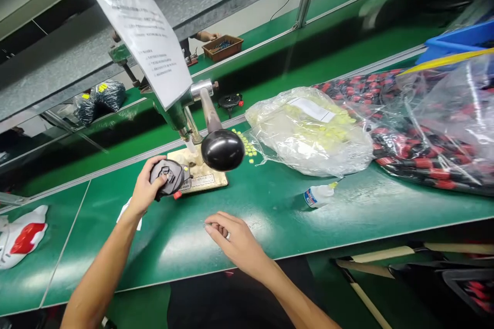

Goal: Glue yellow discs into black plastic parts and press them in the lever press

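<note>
Head view: the left hand (143, 190) grasps a grey disc (175, 176) from its left side, the thumb laid across the raised fitting on its face and the other fingers wrapped round the rim. The disc is held tilted at the left end of the press base (218, 175), overlapping it from this viewpoint; whether the two touch, I cannot tell. Being round, it offers no clear long axis; its red tip (177, 195) points down towards the near side of the desk (185, 252), and a small yellow spot sits on the rim facing the base.

From the left fingers, the press (175, 119) stands ahead and to the right, its lower end just beyond the disc. Its black knob (223, 150) hangs to the right of the disc, well apart from it.

The right hand (235, 239) is the farther from the disc, over the near part of the desk and below the knob. Its fingers curl loosely, thumb close to forefinger; whether they pinch something small, I cannot tell. Yellow pieces (249, 149) lie behind and right of the knob, next to a clear bag (309, 136). Right of that hand, a bottle (318, 196) lies on its side.
</note>
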A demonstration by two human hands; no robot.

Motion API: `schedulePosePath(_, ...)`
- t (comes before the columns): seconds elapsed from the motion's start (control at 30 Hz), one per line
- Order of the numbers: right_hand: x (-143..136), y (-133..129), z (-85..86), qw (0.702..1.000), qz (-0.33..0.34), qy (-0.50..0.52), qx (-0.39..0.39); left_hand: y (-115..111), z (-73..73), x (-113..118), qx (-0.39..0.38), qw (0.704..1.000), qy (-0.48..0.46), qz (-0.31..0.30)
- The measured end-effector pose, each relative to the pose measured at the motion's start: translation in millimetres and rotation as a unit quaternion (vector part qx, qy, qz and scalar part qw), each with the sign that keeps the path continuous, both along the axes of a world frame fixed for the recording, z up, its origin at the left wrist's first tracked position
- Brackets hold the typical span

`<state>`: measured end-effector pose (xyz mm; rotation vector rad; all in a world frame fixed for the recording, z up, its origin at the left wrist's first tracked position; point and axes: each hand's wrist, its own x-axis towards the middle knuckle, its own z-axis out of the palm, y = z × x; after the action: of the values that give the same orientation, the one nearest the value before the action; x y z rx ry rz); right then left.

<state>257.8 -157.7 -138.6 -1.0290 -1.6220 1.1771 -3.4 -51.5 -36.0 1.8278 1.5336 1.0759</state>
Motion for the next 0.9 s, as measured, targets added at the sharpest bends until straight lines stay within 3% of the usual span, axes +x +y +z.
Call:
schedulePosePath(0.13,-1.0,1.0,1.2,1.000,-0.009,-0.009,0.008,52.9,-5.9,9.1,-0.036,0.998,-0.007,-0.058)
schedulePosePath(0.23,-0.8,1.2,1.2,1.000,-0.012,-0.021,0.014,70.6,-8.5,18.2,-0.049,0.994,0.000,-0.095)
schedulePosePath(0.47,-0.4,0.1,4.5,0.999,-0.006,-0.032,0.002,71.7,-8.7,25.4,-0.043,0.997,-0.001,-0.064)
schedulePosePath(0.57,0.7,-0.9,5.8,0.999,-0.005,-0.040,-0.014,67.7,-2.1,24.9,-0.016,0.995,0.081,-0.060)
schedulePosePath(0.67,1.9,-1.5,4.6,0.999,-0.008,-0.044,-0.018,65.8,9.0,26.5,0.061,0.983,0.169,-0.045)
schedulePosePath(0.73,1.2,-1.7,3.2,0.999,-0.013,-0.046,-0.019,66.4,13.2,30.0,0.097,0.974,0.188,-0.082)
schedulePosePath(0.83,-2.0,-3.2,1.7,0.998,-0.022,-0.059,-0.016,67.6,9.8,38.8,0.087,0.962,0.196,-0.172)
schedulePosePath(0.9,-0.5,-5.8,3.6,0.997,-0.052,-0.053,0.007,66.6,3.5,45.5,0.075,0.963,0.198,-0.169)
